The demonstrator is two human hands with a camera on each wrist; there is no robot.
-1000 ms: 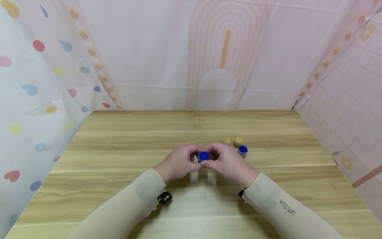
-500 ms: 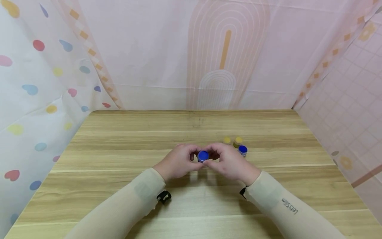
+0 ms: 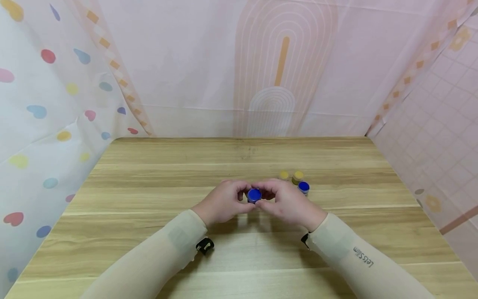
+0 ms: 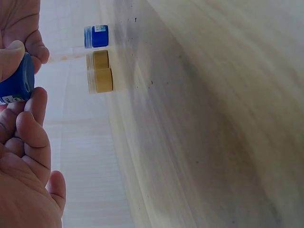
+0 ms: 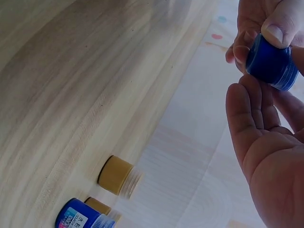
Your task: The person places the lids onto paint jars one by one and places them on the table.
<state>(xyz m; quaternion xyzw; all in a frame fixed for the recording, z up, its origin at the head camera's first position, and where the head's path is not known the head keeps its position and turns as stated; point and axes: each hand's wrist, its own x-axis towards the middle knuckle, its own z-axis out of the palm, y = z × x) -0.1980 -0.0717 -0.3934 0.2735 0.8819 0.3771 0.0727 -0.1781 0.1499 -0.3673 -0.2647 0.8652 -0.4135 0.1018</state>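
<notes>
A small blue paint jar (image 3: 254,195) is held upright above the table between both hands, its round top facing up in the head view. My left hand (image 3: 225,202) grips it from the left with thumb and fingers. From the right, my right hand (image 3: 289,203) pinches it near the top. The left wrist view shows part of a white label on the blue jar (image 4: 16,85). In the right wrist view a thumb presses the side of the jar (image 5: 270,61), and fingers of the other hand touch it from below.
Just beyond my right hand stand two yellow paint jars (image 3: 298,177) and another blue paint jar (image 3: 303,188), close together. The wooden table (image 3: 149,178) ends at a patterned cloth backdrop (image 3: 186,74), with cloth along both sides.
The right fingers have shifted a little around the jar's top, and the right forearm has moved slightly to the right. The left hand and the other jars stay in place.
</notes>
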